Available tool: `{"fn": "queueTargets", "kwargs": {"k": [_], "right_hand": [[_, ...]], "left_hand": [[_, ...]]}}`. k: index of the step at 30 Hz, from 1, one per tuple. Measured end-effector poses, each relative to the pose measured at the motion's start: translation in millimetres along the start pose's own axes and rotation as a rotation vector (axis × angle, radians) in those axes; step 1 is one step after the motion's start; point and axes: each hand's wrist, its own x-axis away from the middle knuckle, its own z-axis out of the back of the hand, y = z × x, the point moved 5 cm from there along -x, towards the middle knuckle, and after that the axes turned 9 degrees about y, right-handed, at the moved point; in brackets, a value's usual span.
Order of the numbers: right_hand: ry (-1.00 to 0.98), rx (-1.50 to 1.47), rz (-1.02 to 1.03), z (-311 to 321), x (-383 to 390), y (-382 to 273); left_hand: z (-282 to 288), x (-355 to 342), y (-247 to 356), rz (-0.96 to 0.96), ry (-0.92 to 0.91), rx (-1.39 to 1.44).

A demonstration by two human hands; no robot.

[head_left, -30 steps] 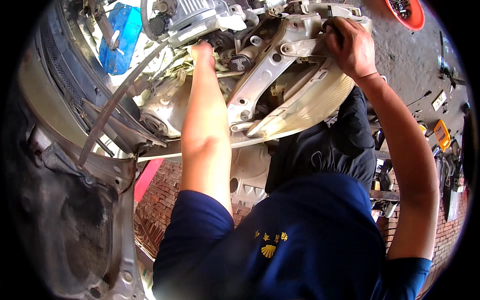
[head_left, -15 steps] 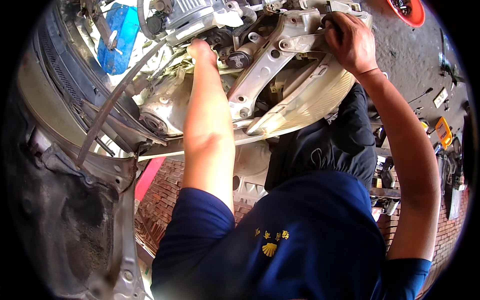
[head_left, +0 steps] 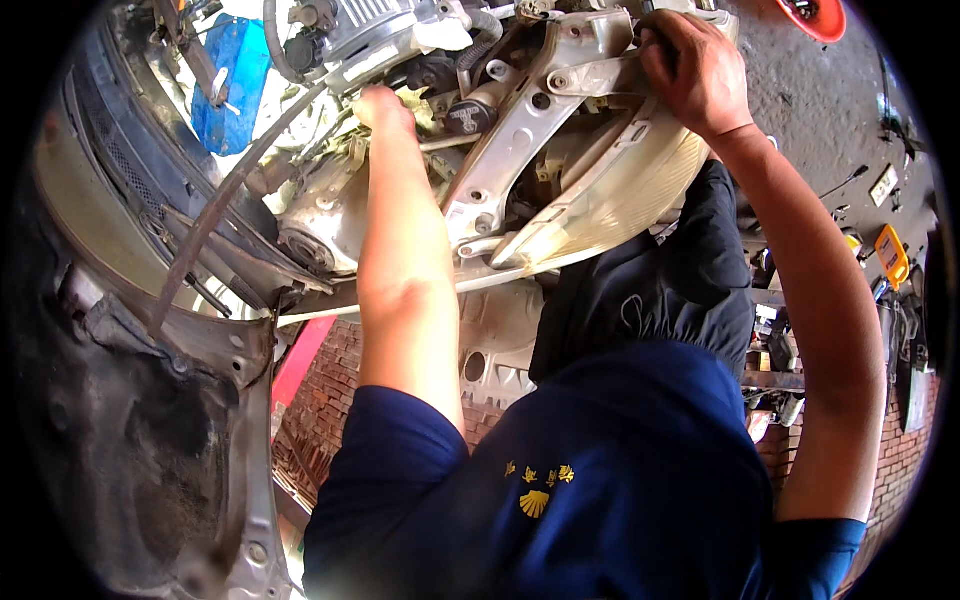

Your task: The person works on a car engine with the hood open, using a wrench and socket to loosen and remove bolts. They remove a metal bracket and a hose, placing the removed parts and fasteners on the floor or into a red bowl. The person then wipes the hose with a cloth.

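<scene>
My left hand [head_left: 386,108] reaches down into the engine bay, left of a round black cap [head_left: 470,118]. Its fingers are hidden, so I cannot tell what they touch. At the far right, my right hand [head_left: 698,72] curls its fingers over the far end of a silver metal front frame [head_left: 520,130], just above a headlight [head_left: 640,190] with a yellowed lens. The fingertips are partly out of sight. Beyond the left hand lies the ribbed grey engine part [head_left: 375,25], with a black corrugated hose [head_left: 482,45] beside it.
A dark prop rod [head_left: 220,205] slants across the bay at left, near a blue container [head_left: 232,85]. The raised hood [head_left: 130,430] fills the lower left. A red bowl [head_left: 822,22] of small parts sits on the floor at far right, with tools and a yellow case [head_left: 892,255] nearer.
My left hand has shifted slightly left and nearer inside the engine bay. My right hand keeps its place on the frame. The whole view has moved a little.
</scene>
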Motion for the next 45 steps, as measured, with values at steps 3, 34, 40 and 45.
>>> {"fn": "queueTargets", "kwargs": {"k": [3,34,40,45], "right_hand": [[0.007,0.009,-0.037,0.2,-1.7,3.4],[-0.008,-0.026,-0.035,-3.7,-5.3,2.2],[-0.076,-0.011,-0.059,-1.2,-3.7,13.9],[-0.09,-0.066,-0.058,5.6,-17.7,0.0]], "left_hand": [[9.7,-0.2,9.9,-0.053,-0.046,-0.091],[25.7,-38.5,34.1,0.726,-0.332,0.255],[2.3,-54.7,-0.3,0.838,-0.184,0.303],[11.6,-59.0,5.2,0.78,-0.116,0.13]]}}
